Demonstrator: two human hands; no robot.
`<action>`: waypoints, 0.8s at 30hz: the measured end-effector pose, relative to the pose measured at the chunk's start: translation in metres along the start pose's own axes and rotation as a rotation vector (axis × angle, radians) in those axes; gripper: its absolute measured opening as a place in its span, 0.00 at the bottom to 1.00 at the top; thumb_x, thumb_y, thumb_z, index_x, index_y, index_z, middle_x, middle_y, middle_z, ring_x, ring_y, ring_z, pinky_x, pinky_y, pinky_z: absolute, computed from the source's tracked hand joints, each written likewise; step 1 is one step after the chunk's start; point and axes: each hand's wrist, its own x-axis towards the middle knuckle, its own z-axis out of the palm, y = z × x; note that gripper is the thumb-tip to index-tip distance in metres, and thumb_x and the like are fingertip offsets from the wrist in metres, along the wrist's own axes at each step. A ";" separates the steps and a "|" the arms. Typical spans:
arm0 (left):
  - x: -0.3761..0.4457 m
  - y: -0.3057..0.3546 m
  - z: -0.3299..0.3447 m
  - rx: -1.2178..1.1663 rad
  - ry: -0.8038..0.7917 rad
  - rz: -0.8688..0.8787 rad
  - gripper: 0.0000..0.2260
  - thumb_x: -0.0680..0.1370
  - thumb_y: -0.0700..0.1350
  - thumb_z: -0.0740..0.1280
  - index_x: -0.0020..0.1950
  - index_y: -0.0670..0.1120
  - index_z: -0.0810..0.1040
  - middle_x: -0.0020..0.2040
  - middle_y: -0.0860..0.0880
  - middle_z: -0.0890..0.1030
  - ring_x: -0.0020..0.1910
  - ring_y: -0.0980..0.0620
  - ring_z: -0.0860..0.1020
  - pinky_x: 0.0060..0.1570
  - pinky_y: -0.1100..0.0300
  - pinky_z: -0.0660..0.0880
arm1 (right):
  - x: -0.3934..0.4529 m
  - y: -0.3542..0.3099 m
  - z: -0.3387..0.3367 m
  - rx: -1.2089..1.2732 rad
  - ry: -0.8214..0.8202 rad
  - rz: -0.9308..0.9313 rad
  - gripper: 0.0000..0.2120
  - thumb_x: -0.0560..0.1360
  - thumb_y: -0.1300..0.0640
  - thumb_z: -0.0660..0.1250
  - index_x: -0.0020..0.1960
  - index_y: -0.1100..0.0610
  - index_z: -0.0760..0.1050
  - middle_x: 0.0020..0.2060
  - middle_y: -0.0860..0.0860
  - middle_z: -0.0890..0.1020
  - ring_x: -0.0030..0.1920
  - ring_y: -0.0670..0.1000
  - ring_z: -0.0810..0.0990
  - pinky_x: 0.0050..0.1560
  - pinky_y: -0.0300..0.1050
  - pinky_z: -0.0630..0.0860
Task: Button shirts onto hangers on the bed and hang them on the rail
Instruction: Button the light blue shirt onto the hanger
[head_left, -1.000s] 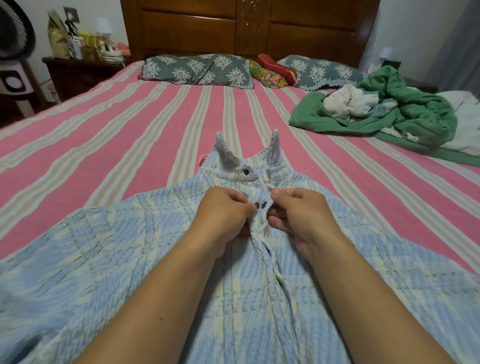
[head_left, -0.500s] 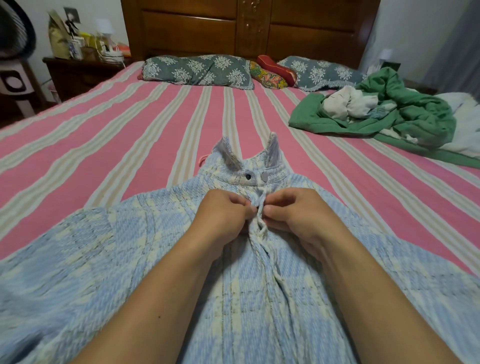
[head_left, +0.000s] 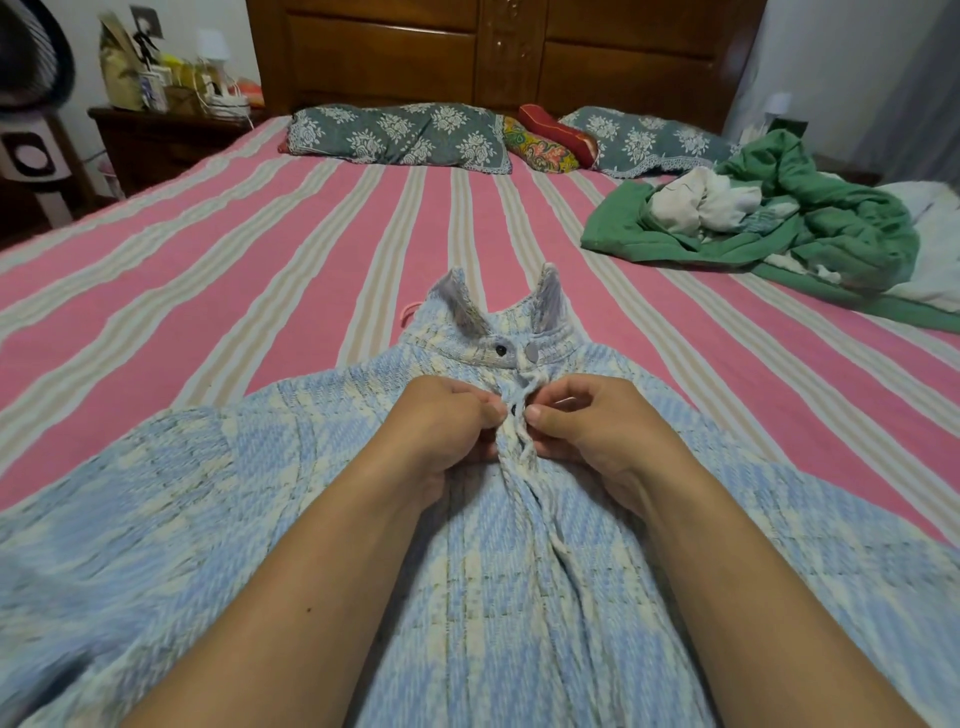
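On the striped bed (head_left: 260, 249), left hand (head_left: 441, 431) and right hand (head_left: 597, 431) pinching the shirt (head_left: 493, 597) placket, seemingly around a button (head_left: 514, 410).

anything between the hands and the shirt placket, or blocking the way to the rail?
Nothing between them: the left hand and right hand both already pinch the blue checked shirt at its placket, either side of a dark button. The rail is not in view, so that path cannot be judged.
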 end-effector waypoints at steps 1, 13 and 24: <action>0.000 0.000 0.000 -0.002 -0.002 0.001 0.02 0.78 0.35 0.71 0.45 0.39 0.82 0.42 0.41 0.81 0.35 0.46 0.78 0.31 0.59 0.79 | 0.000 0.001 0.001 -0.012 0.011 -0.005 0.04 0.73 0.68 0.74 0.43 0.65 0.80 0.32 0.55 0.83 0.32 0.50 0.82 0.37 0.41 0.82; 0.005 -0.007 0.003 0.109 0.061 0.055 0.03 0.76 0.38 0.75 0.42 0.43 0.84 0.40 0.42 0.84 0.39 0.45 0.80 0.47 0.48 0.81 | 0.004 0.006 0.006 -0.127 0.050 -0.074 0.07 0.73 0.71 0.74 0.39 0.65 0.78 0.30 0.55 0.81 0.30 0.50 0.80 0.37 0.44 0.83; 0.002 -0.001 -0.006 0.162 -0.061 0.063 0.05 0.78 0.36 0.72 0.43 0.38 0.83 0.36 0.41 0.81 0.31 0.49 0.81 0.33 0.58 0.81 | -0.013 -0.044 -0.002 -0.802 0.354 -0.638 0.26 0.78 0.70 0.61 0.68 0.46 0.76 0.52 0.48 0.69 0.47 0.47 0.74 0.45 0.38 0.72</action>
